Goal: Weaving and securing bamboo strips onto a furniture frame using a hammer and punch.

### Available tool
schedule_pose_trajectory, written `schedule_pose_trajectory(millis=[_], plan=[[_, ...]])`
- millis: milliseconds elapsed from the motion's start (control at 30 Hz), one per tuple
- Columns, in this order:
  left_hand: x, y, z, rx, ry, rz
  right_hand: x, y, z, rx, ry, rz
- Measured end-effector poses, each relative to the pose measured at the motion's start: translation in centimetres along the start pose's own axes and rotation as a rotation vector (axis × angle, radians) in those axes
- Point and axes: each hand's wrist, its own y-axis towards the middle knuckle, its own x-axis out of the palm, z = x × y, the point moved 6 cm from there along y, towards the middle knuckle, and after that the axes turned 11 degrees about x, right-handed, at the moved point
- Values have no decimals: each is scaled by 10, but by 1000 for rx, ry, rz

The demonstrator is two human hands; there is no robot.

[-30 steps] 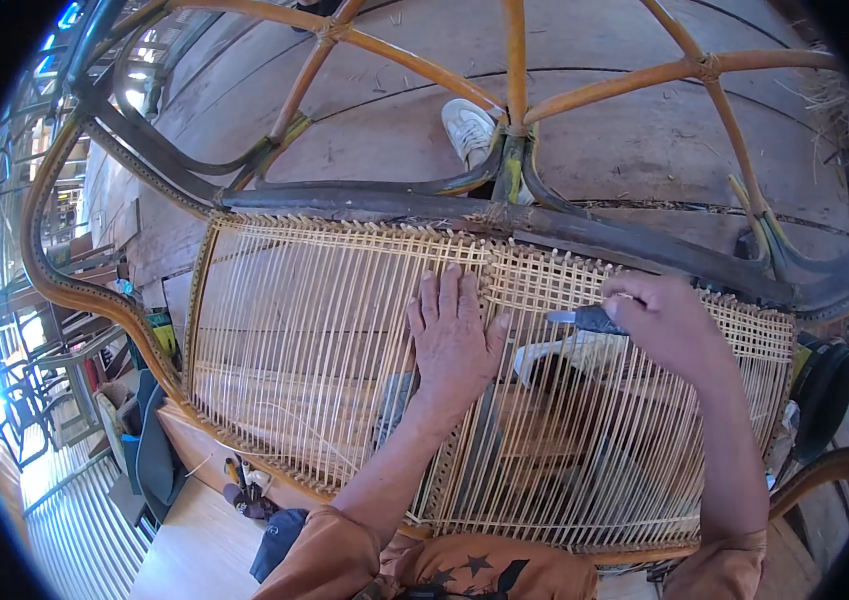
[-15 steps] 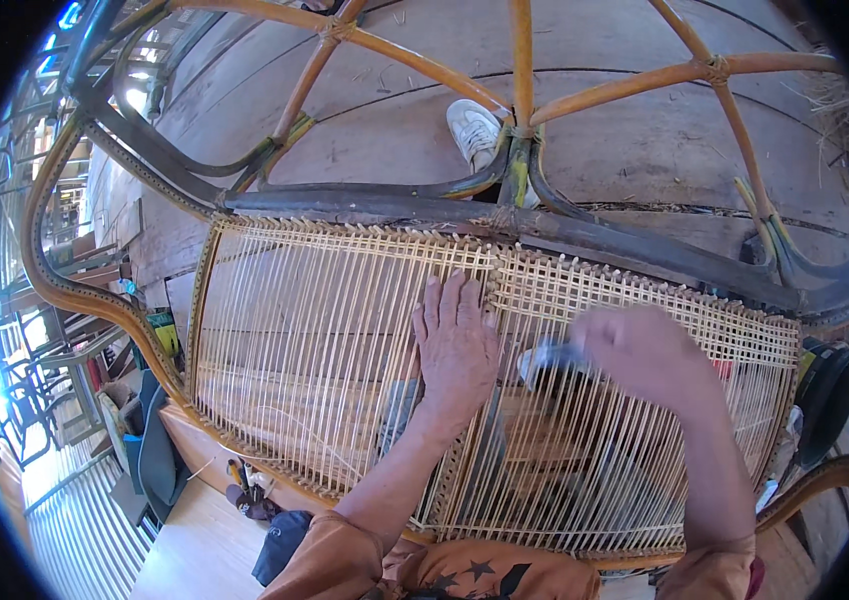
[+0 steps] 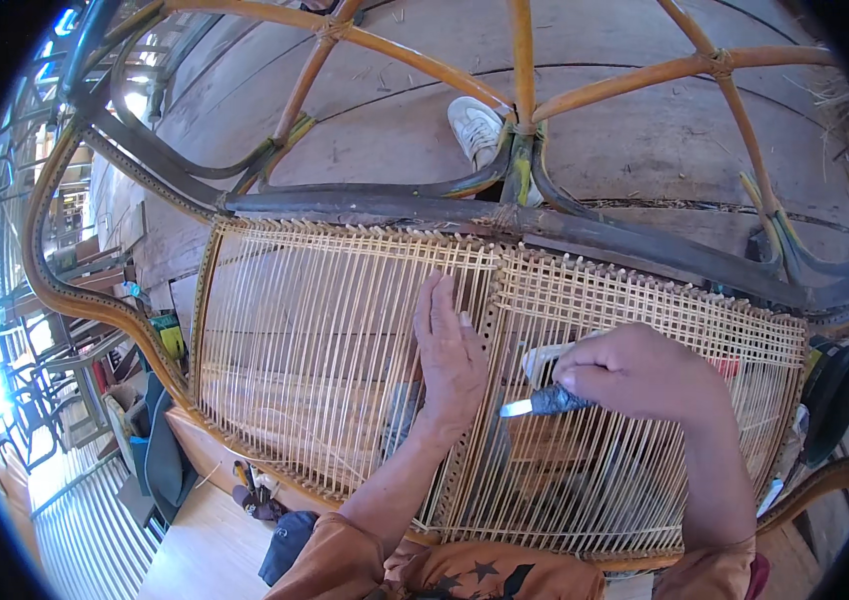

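A rattan furniture frame lies before me, with a cane panel [image 3: 295, 330] of pale strands strung across it. Right of the perforated middle bar [image 3: 455, 455], the far part of the panel is woven into a grid; nearer me, single strands run lengthwise. My left hand [image 3: 450, 365] rests on strands just left of that bar, fingers stretched out and turned partly on edge. Closed round the dark wrapped handle of a short-bladed knife [image 3: 550, 402], my right hand [image 3: 640, 370] is over the right half. The shiny blade points left toward the bar.
Dark rails and bare rattan poles [image 3: 425, 65] cross the far side. A white shoe [image 3: 475, 130] is on the plank floor beyond. At lower left lie a dark cap [image 3: 287, 545] and small tools [image 3: 250, 495]. A dark round container [image 3: 830, 395] stands at right.
My right hand has turned and come slightly nearer me, so the knife blade now shows clearly. The left hand has rolled onto its edge, its fingers drawn closer together.
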Motion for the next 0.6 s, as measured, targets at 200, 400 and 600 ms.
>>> schedule_pose_trajectory(millis=[200,400,600], plan=[[0,0,1,-18,-41,35,-25,-9,2,29,7,179],[-8,-2,-3,-69,-62,62,-25,-6,-2,14,191,339],[-37,-19,30,50,-16,48,-4,-12,14,62,118,-11]])
